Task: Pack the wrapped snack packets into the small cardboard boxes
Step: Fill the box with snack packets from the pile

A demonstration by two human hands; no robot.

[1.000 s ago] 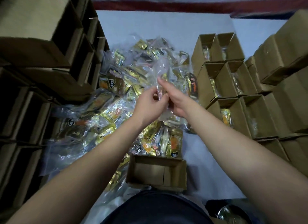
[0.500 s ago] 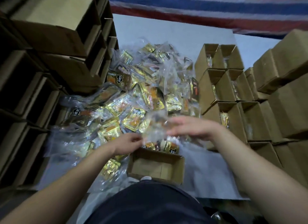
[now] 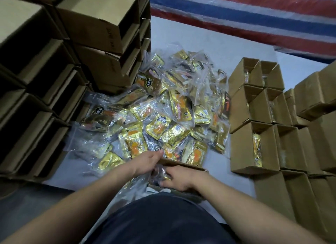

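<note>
Head camera is showing, from left to right, the left hand (image 3: 148,163) curling round a clear-wrapped snack packet (image 3: 160,172) at the near rim of the small cardboard box (image 3: 183,165), and the right hand (image 3: 179,178) pressing that packet down inside, though its fingers are partly hidden, so I cannot tell whether they are gripping. Judging by its crinkled film, the packet is looking light, soft and slippery, best pinched at its edges.

Box stacks (image 3: 101,36) wall the left, filled boxes (image 3: 254,105) the right (packet pile (image 3: 163,113) between), bare sheet (image 3: 209,44) beyond
</note>
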